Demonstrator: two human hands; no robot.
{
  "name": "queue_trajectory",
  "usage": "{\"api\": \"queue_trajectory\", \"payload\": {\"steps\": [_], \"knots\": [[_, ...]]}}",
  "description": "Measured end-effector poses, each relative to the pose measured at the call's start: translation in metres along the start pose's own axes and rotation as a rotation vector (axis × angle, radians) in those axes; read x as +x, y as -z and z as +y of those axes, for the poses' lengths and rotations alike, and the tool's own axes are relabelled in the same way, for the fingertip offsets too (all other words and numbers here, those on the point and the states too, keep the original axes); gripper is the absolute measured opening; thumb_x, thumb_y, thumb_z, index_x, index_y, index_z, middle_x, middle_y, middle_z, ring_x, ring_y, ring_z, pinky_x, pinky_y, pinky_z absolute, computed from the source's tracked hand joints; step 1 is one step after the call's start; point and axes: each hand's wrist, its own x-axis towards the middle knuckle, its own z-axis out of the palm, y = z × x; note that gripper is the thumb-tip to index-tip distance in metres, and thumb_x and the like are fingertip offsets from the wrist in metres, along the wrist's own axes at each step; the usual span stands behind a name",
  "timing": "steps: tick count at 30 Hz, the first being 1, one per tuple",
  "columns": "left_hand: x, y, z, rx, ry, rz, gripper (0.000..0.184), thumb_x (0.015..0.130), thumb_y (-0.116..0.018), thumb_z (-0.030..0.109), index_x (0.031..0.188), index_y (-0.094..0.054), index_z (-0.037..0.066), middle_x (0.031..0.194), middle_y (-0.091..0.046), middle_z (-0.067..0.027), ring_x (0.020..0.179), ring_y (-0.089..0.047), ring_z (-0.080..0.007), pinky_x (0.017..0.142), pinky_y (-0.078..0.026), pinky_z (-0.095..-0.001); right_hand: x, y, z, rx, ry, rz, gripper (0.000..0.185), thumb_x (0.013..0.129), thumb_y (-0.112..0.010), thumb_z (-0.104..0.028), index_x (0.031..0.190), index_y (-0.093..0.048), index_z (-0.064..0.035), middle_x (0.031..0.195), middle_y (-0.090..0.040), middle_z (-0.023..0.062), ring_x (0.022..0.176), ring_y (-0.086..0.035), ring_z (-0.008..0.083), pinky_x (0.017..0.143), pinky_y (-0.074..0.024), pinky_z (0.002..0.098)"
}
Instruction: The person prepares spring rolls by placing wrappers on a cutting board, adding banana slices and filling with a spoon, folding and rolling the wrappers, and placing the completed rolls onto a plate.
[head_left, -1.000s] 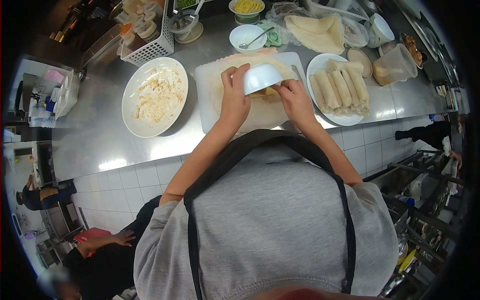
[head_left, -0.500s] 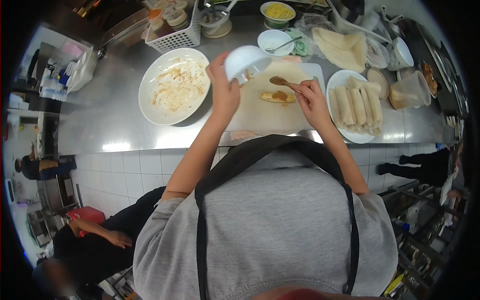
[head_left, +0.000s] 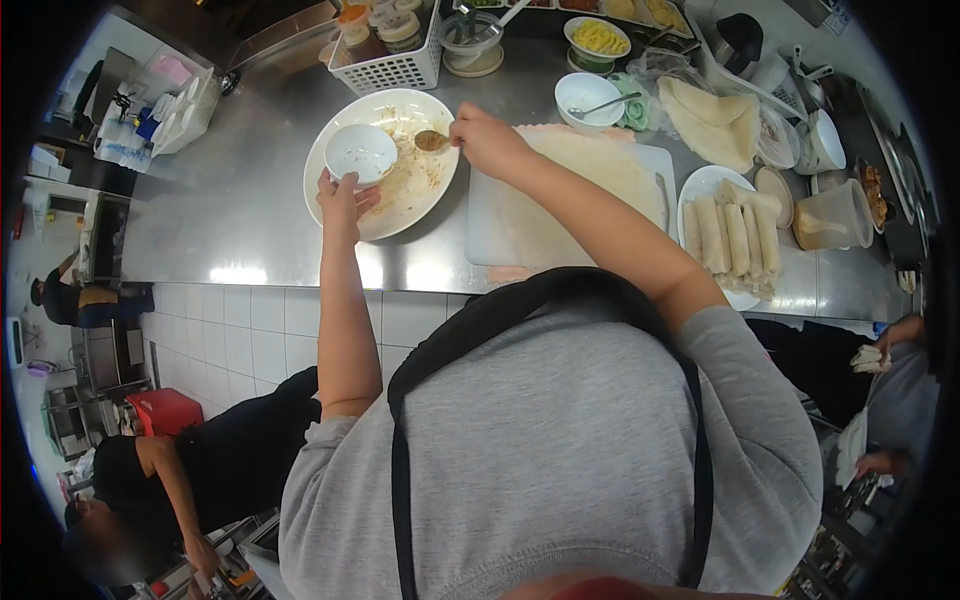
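My left hand (head_left: 343, 210) grips a small white bowl (head_left: 360, 150) by its near rim, fingers closed. The bowl is tilted over a large white dish (head_left: 425, 205) smeared with brown bits. My right hand (head_left: 487, 143) has its fingers closed on the handle of a brown spoon (head_left: 432, 141), whose head is over the dish's right side. Below my right forearm, a pale thin wrapper sheet (head_left: 535, 225) lies on a white cutting board (head_left: 655, 165). My forearm covers part of the sheet, and the filling on it is hidden.
An oval plate of pale rolls (head_left: 735, 235) stands right of the board. Behind are a bowl with a metal spoon (head_left: 588, 97), a bowl of yellow strips (head_left: 598, 38), folded wrappers (head_left: 712, 120) and a white basket of bottles (head_left: 390, 72). A person in black (head_left: 230, 440) is at lower left.
Both hands have moved left from the wrapper to the large dish, bringing the small bowl and the spoon. The filled yellowish strip on the wrapper no longer shows. The view has shifted slightly.
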Motion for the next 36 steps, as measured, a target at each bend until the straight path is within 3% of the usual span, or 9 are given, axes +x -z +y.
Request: {"api": "queue_trajectory", "payload": {"steps": [6,15,17,20,23,26,28,32,36], "knots": [[0.001,0.006,-0.009,-0.106,0.044,-0.087,0.059,0.091,-0.054,0.019,0.138,-0.024,0.001,0.123,-0.048,-0.0234,0.085,-0.067,-0.0342,0.067,-0.06,-0.0354,0.028,-0.01,-0.006,-0.265,-0.087,-0.177,0.02,0.084,-0.051,-0.008,0.1,-0.062,-0.0012,0.121,-0.055,0.0189,0.108,-0.058,0.0348,0.088,-0.0468,0.0436],[-0.051,0.008,0.027,0.373,-0.384,0.14,0.077,0.089,-0.063,0.016,0.146,-0.014,0.001,0.145,-0.007,-0.0208,0.086,-0.065,-0.025,0.069,-0.056,-0.0297,0.007,0.028,-0.014,-0.331,-0.049,-0.149,0.02,0.082,-0.059,-0.008,0.101,-0.062,-0.0134,0.106,-0.055,0.0109,0.1,-0.059,0.0313,0.082,-0.0475,0.0428],[-0.072,0.002,0.037,0.422,-0.703,0.2,0.069,0.088,-0.063,0.011,0.143,-0.023,0.001,0.143,-0.015,-0.0193,0.093,-0.061,-0.0224,0.073,-0.054,-0.029,-0.011,0.053,-0.009,-0.28,0.052,0.005,0.02,0.081,-0.062,-0.01,0.101,-0.061,-0.0128,0.105,-0.054,0.01,0.097,-0.059,0.0294,0.08,-0.048,0.0419],[-0.094,-0.015,0.024,0.282,-0.784,0.024,0.056,0.087,-0.062,0.005,0.136,-0.036,0.0,0.141,-0.028,-0.0163,0.095,-0.059,-0.0201,0.072,-0.053,-0.0278,-0.06,0.1,0.019,-0.234,-0.02,0.026,0.013,0.081,-0.063,-0.011,0.094,-0.06,-0.0091,0.093,-0.056,0.0104,0.088,-0.059,0.0288,0.074,-0.0476,0.0396],[-0.116,-0.055,0.008,0.423,-0.955,-0.227,0.028,0.082,-0.064,0.0,0.109,-0.06,0.002,0.104,-0.061,-0.0114,0.095,-0.06,-0.0234,0.078,-0.049,-0.0334,-0.122,0.127,0.053,-0.171,-0.24,-0.027,0.014,0.079,-0.066,-0.014,0.089,-0.06,-0.0064,0.082,-0.058,0.01,0.079,-0.059,0.027,0.072,-0.0469,0.038],[-0.132,-0.105,0.005,0.506,-1.053,-0.513,0.025,0.08,-0.065,0.002,0.104,-0.062,0.005,0.1,-0.062,-0.0117,0.095,-0.057,-0.0311,0.083,-0.046,-0.0378,-0.166,0.113,0.053,0.017,-0.356,-0.097,0.023,0.074,-0.071,-0.014,0.093,-0.062,-0.0062,0.088,-0.059,0.0093,0.083,-0.059,0.0257,0.075,-0.0469,0.0367],[-0.132,-0.13,-0.003,0.619,-1.013,-0.666,0.042,0.079,-0.069,0.008,0.118,-0.057,0.005,0.112,-0.059,-0.015,0.104,-0.054,-0.0327,0.091,-0.043,-0.0389,-0.178,0.1,0.055,0.091,-0.158,0.034,0.027,0.07,-0.073,-0.015,0.094,-0.065,-0.0077,0.093,-0.061,0.0081,0.089,-0.058,0.0263,0.079,-0.0466,0.0368],[-0.128,-0.151,-0.023,0.793,-0.879,-0.785,0.063,0.078,-0.07,0.013,0.134,-0.042,0.005,0.122,-0.052,-0.0185,0.111,-0.05,-0.0355,0.095,-0.041,-0.0426,-0.18,0.087,0.049,-0.062,-0.099,0.072,0.031,0.069,-0.074,-0.014,0.098,-0.066,-0.0079,0.094,-0.06,0.0068,0.092,-0.057,0.0257,0.081,-0.0461,0.0364],[-0.124,-0.147,-0.037,0.739,-0.882,-0.706,0.059,0.078,-0.07,0.012,0.131,-0.046,0.005,0.119,-0.055,-0.0176,0.109,-0.052,-0.0351,0.094,-0.041,-0.0423,-0.191,0.089,0.05,-0.084,-0.105,0.118,0.024,0.072,-0.072,-0.015,0.096,-0.068,-0.0099,0.09,-0.059,0.0045,0.09,-0.055,0.0244,0.078,-0.045,0.0373]]}}
